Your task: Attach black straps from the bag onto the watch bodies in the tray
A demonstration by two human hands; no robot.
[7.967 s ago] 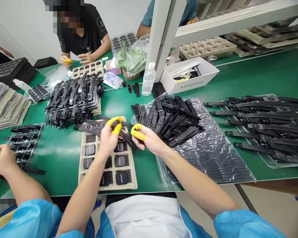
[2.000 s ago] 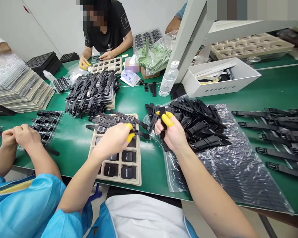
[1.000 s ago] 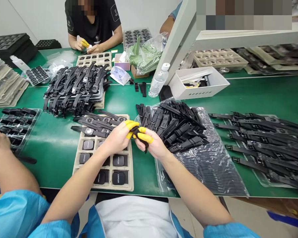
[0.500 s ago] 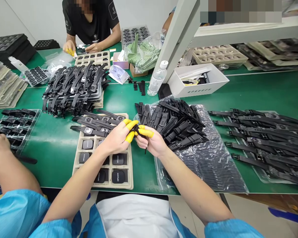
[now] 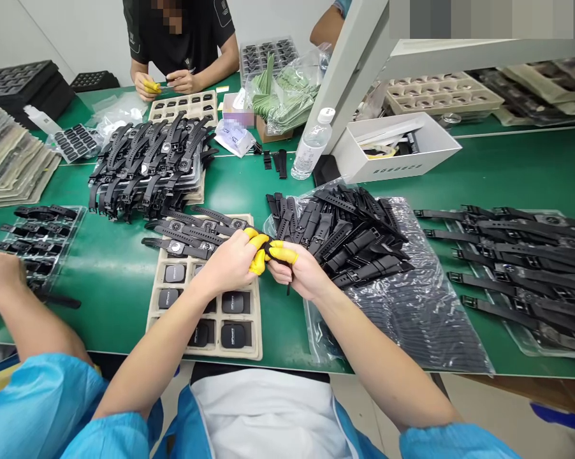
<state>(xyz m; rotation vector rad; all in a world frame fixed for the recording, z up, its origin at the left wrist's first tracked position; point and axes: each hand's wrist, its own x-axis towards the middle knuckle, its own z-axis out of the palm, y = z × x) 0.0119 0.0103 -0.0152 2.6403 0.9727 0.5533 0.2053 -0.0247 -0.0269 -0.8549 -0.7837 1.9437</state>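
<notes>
My left hand [image 5: 231, 260] and my right hand [image 5: 301, 269] meet over the front of the bench, yellow covers on some fingertips. Pinched between them is a black watch strap [image 5: 269, 248]; a thin dark end sticks out below my right fingers. Whether a watch case is joined to it is hidden by my fingers. Under my left forearm lies a beige tray [image 5: 255, 319] with square black watch cases [image 5: 232, 335] in its pockets and strapped watches [image 5: 192, 234] across its far rows. Just right of my hands, a heap of black straps [image 5: 349, 236] rests on a clear plastic bag [image 5: 412, 312].
Strapped watches [image 5: 521, 255] lie on a tray at right. A stack of watches [image 5: 148, 166] stands behind, near a water bottle [image 5: 312, 145] and a white box [image 5: 412, 162]. A co-worker's arm [image 5: 43, 312] reaches in at left; another person [image 5: 182, 51] works opposite.
My hands stay together on the strap, with the fingers slightly shifted. The whole view has moved a little, so the bench items appear further right. The person opposite has brought their hands closer together.
</notes>
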